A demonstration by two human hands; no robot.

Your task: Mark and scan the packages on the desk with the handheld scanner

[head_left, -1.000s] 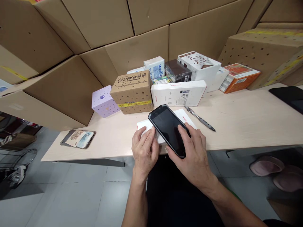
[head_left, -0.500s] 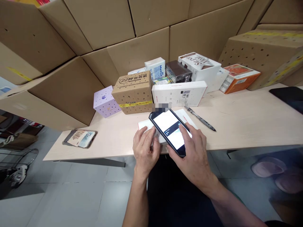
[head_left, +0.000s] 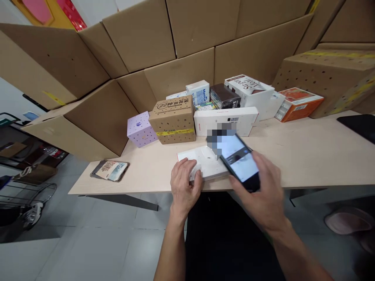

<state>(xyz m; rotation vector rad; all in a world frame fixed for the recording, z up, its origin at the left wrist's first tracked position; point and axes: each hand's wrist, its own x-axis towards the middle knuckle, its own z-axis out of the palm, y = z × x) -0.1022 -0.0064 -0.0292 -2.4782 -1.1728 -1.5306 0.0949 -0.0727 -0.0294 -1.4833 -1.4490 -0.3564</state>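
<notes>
The right hand (head_left: 265, 189) is closed around the lower end of a phone (head_left: 240, 160), fingers bent along its right edge and thumb at its near left side. The phone is a tilted slab with a dark frame and a bright, glossy screen, its top end covered by blurred squares; it is held over the right part of a flat white box (head_left: 209, 166).

The left hand (head_left: 184, 186) is half-curled at the box's near left corner, fingers bent over the top and thumb by the near edge; whether it grips or only rests there, I cannot tell. The smooth-faced box lies flat near the front edge of a pale wood-grain table (head_left: 152, 171).

Beyond the phone, a slim white carton (head_left: 249, 121) stands on its long side, touching a brown cardboard cube (head_left: 172, 119) with dark specks and yellow tape. Left of that sits a speckled lilac box (head_left: 142, 130). Creased paper banknotes (head_left: 111, 170) lie on a flat dark-edged object (head_left: 96, 171) near the table's left end. Plain corrugated cartons (head_left: 187, 70) rise behind.
</notes>
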